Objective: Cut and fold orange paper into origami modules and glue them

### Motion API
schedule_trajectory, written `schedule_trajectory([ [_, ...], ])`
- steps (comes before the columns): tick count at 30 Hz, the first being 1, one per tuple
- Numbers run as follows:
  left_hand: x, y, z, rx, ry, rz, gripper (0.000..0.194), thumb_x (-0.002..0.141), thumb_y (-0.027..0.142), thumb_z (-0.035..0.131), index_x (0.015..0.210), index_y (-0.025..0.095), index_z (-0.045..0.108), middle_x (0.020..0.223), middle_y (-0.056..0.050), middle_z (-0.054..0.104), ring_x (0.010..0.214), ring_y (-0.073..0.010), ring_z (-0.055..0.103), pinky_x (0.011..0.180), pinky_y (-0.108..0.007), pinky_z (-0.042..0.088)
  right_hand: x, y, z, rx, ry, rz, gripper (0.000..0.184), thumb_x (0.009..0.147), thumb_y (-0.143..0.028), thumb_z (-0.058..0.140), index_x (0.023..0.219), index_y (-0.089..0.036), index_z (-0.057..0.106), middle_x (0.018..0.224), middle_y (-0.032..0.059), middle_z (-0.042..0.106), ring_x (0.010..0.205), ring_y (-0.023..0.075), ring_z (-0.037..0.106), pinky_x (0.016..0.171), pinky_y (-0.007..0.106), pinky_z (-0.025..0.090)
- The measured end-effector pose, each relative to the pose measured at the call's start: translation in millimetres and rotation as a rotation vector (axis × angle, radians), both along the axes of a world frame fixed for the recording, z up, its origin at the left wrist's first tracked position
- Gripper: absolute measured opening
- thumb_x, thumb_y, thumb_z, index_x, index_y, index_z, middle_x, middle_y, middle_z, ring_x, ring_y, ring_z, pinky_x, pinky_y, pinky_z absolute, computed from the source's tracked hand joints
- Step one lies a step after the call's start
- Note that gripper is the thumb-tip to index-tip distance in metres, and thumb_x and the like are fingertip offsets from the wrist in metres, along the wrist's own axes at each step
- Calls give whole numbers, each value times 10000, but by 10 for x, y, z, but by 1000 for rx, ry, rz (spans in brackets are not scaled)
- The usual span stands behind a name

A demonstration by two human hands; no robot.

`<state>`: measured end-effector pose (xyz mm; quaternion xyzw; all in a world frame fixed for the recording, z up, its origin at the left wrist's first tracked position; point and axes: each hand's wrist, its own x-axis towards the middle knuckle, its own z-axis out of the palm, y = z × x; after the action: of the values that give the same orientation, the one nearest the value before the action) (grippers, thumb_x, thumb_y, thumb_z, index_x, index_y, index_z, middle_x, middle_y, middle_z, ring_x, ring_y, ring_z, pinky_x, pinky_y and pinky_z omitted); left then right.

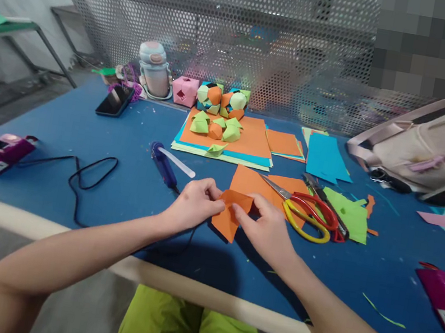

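Note:
Between my two hands is a small piece of orange paper (227,221), partly folded, held just above the blue table near its front edge. My left hand (198,203) pinches its left side with thumb and fingers. On the other side my right hand (265,228) grips the paper, thumb on top and fingers hidden behind. Right of my hands, scissors (310,215) with red and yellow handles lie across orange sheets (245,180), beside a dark-bladed tool with red handles (323,197). A blue glue gun (163,165) with a white glue stick rests beyond my left hand.
Folded green and orange paper pieces (217,128) sit on a stack of coloured sheets (254,132). Behind stand paper balls (209,98), a pink paper cube (185,91) and a bottle (153,70). A phone (114,101), magenta power strips (5,153), a cord and a bag (426,146) flank them.

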<state>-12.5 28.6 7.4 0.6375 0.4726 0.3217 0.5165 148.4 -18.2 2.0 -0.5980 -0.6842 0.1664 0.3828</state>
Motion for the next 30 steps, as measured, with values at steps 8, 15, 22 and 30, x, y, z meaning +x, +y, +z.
schedule_trajectory([
  [8, 35, -26, -31, 27, -12, 37, 143, 639, 208, 567, 601, 173, 434, 548, 69, 452, 502, -60, 394, 474, -185, 312, -64, -57, 16, 126, 1, 17, 62, 821, -255, 521, 805, -195, 530, 694, 14, 572, 620, 148, 530, 602, 268, 432],
  [15, 68, -51, -13, 27, -27, 54, 114, 633, 193, 561, 607, 171, 452, 563, 64, 469, 525, -68, 424, 495, -194, 330, -72, -23, -84, 186, 13, -18, 111, 823, -189, 499, 743, -222, 429, 689, -5, 515, 618, 135, 519, 594, 259, 444],
  [22, 64, -62, -5, 25, -40, 66, 136, 641, 195, 560, 603, 172, 432, 554, 70, 439, 513, -62, 398, 488, -192, 312, -34, 3, -91, 419, -111, 97, 127, 851, -100, 452, 858, -218, 499, 782, 43, 561, 723, 165, 558, 662, 303, 481],
  [30, 22, -45, 7, 31, -67, 81, 132, 643, 199, 564, 612, 175, 438, 557, 69, 448, 516, -63, 409, 487, -189, 307, 31, 3, -152, 511, -210, 220, 284, 882, -107, 431, 1095, -219, 581, 1034, 109, 622, 947, 189, 631, 785, 325, 551],
])
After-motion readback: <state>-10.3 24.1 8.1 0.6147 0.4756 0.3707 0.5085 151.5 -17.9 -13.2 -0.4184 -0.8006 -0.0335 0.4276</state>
